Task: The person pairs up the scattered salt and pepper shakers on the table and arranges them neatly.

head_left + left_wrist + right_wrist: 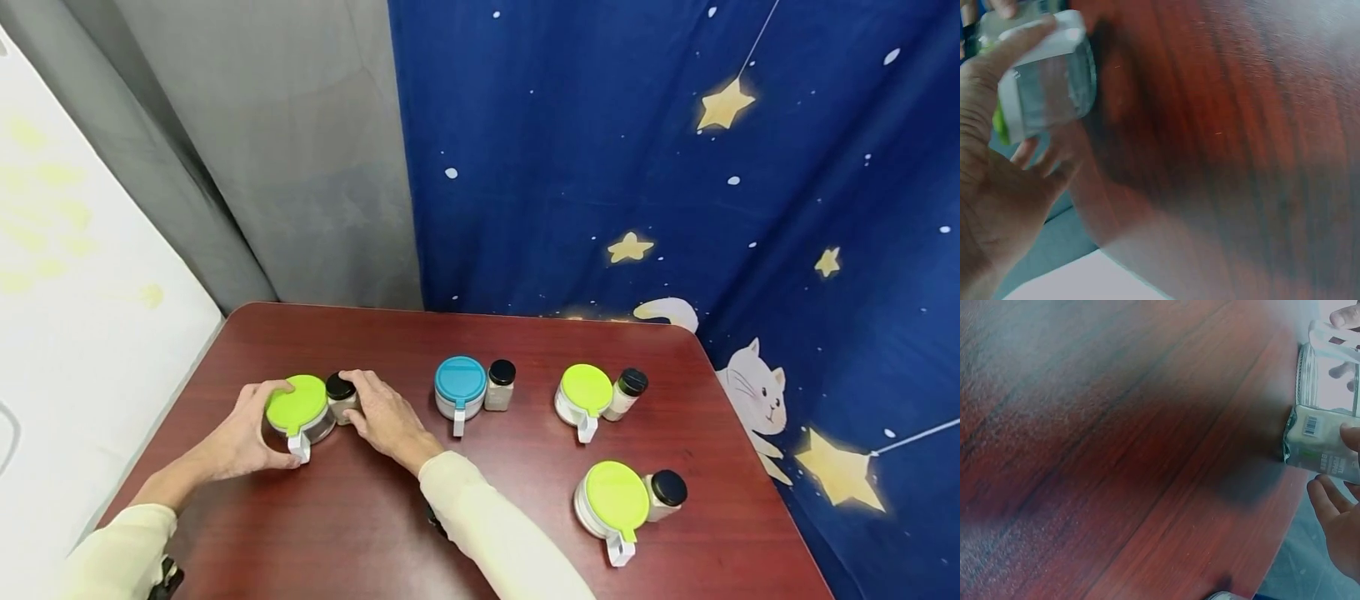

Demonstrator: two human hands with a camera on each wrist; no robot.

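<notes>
At the left of the table, my left hand (240, 437) holds a clear jar with a lime-green lid (300, 404) and a white handle. In the left wrist view the thumb lies along the near side of this jar (1054, 87), and other fingers show beyond it. Right beside the jar stands a small glass shaker bottle with a black lid (341, 387), which my right hand (386, 421) grips. The right wrist view shows a barcode and printing on the bottle (1321, 440), with the thumb on that face. Both containers appear to stand upright on the table.
Across the dark red table (510, 517) stand other pairs: a blue-lidded jar (461, 379) beside a black-lidded bottle (500, 385), and green-lidded jars (587, 388) with black-lidded bottles (627, 392) at the right. A white panel (97, 275) borders the left edge; curtains hang behind.
</notes>
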